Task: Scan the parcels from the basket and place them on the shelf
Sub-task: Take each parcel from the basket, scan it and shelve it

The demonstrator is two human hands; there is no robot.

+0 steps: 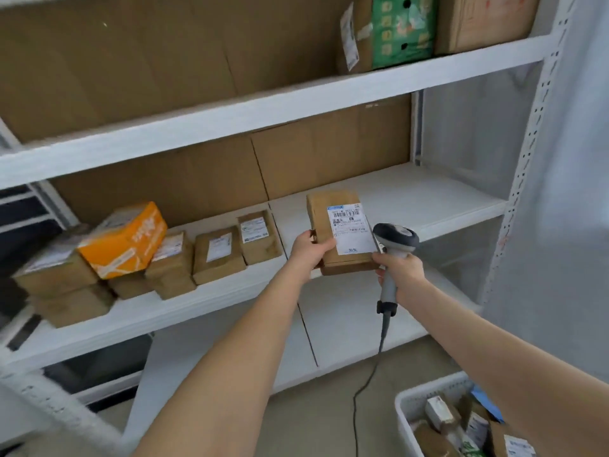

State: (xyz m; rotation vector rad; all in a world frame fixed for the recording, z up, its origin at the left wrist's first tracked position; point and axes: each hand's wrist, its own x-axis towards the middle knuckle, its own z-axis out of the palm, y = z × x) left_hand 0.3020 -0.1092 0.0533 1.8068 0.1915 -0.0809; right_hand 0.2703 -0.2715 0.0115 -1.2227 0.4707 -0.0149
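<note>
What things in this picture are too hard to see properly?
All in the head view:
- The label on the held parcel: its print is too small to read.
- The basket: cut off by the bottom edge and partly covered by the right arm, so its parcels cannot be counted.
- The cable of the scanner: it runs off the bottom edge, so its end is unseen.
- The left-end parcels on the shelf: blurred, labels unreadable.
</note>
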